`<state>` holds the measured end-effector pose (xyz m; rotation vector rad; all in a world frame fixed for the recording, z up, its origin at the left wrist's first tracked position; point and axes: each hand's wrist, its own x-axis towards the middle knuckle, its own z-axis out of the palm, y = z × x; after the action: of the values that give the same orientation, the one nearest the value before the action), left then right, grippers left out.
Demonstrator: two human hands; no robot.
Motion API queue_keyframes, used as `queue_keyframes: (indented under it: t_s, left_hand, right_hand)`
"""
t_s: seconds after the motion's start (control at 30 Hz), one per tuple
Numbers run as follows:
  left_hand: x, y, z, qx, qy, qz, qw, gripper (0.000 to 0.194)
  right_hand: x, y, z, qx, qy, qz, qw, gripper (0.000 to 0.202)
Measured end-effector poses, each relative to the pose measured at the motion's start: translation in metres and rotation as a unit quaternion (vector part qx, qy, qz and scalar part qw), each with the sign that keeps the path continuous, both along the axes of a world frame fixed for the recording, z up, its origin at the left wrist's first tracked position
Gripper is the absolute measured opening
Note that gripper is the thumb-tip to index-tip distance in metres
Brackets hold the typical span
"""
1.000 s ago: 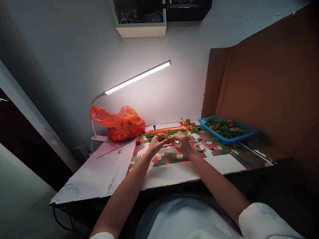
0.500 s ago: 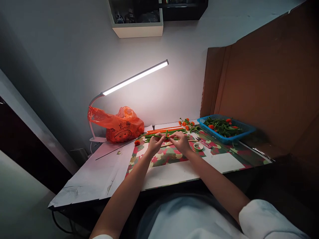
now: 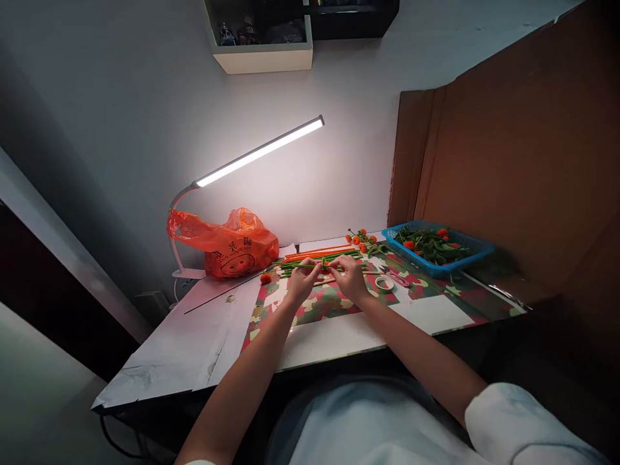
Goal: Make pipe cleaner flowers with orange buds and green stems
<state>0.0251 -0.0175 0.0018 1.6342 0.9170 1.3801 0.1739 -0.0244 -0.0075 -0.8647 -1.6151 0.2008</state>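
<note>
"above the counter (image 3: 194,336), what's up?"

"left hand (image 3: 303,281) and right hand (image 3: 351,279) pinched closed on a green stem (image 3: 323,263), maybe shaping it, kinda tiny to tell. wants steady fingertips, imo."

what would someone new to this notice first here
Probably the lit lamp, slanting across the wall above the table. Next, the orange bag below it, at the table's back left. Then the blue basket of greenery and orange flowers at the back right, beside the cardboard.
</note>
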Motion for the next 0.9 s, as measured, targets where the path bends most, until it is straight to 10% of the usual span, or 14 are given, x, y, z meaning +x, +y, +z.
queue_keyframes:
  t_s: [0.4, 0.63, 0.9]
  left_hand:
    - [0.005, 0.003, -0.007, -0.031, -0.046, -0.025, 0.998, 0.038]
    - [0.003, -0.001, -0.003, -0.14, -0.097, -0.075, 0.983, 0.044]
    - [0.003, 0.002, -0.006, -0.03, -0.079, -0.006, 0.996, 0.038]
  right_hand:
    - [-0.008, 0.015, -0.014, -0.193, 0.187, 0.155, 0.951, 0.029]
    - [-0.001, 0.007, -0.002, -0.054, 0.051, 0.024, 0.997, 0.017]
    - [0.004, 0.001, 0.0, 0.032, -0.021, -0.002, 0.999, 0.016]
